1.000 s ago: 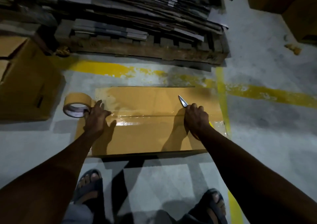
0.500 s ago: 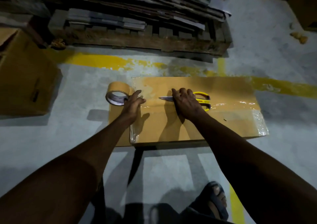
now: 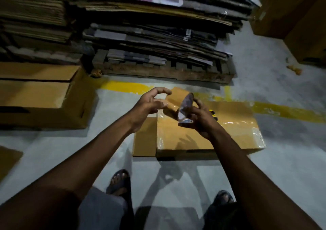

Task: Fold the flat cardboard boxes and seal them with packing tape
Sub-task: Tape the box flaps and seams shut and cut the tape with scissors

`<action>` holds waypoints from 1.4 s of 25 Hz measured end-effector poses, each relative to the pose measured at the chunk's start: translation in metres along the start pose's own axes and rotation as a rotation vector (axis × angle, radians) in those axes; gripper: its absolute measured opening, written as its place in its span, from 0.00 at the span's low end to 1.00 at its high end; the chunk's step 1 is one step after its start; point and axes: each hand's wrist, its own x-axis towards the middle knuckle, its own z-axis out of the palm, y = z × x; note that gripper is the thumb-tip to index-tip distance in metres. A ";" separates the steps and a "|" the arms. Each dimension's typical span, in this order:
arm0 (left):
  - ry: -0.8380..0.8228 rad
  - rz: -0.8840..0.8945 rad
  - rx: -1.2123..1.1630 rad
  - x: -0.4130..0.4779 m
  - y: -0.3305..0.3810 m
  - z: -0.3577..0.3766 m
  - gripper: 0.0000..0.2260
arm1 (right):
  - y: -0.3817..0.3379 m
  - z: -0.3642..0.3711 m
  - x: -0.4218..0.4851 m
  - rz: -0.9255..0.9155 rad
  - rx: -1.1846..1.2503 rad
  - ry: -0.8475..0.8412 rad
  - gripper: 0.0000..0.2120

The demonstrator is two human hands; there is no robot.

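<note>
Above the taped cardboard box (image 3: pixel 229 134) on the floor (image 3: pixel 53 150), both hands hover with the tape roll (image 3: pixel 173 104) held between them, clear of the box top. The left grip (image 3: pixel 150 104) pinches the roll's brown outer band, thumb underneath and forefinger arched over it. The right grip (image 3: pixel 201 118) is curled round a pair of scissors (image 3: pixel 185 123). The pale blade pokes out below the palm toward the left and the yellow handles show just behind the knuckles. Its fingertips also rest on the roll's rim by the open core. Glossy tape runs across the box top and down its right end, and one flap sticks out at its left end, lower than the top. Another brown box (image 3: pixel 40 95) sits well to the left. A pallet (image 3: pixel 167 73) stacked with flat cardboard (image 3: pixel 150 7) stands beyond a yellow floor line (image 3: pixel 282 110), and two sandalled feet (image 3: pixel 120 180) show at the bottom
</note>
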 end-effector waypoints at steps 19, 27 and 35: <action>-0.194 -0.306 0.669 0.040 -0.040 -0.040 0.09 | 0.014 0.007 0.024 -0.779 -1.418 0.061 0.21; 0.173 -0.351 0.178 0.046 -0.064 -0.062 0.07 | 0.038 0.026 0.049 -0.627 -1.192 0.112 0.19; 0.409 -0.176 0.460 0.094 -0.088 -0.077 0.08 | 0.062 0.050 0.070 -0.426 -1.015 0.077 0.24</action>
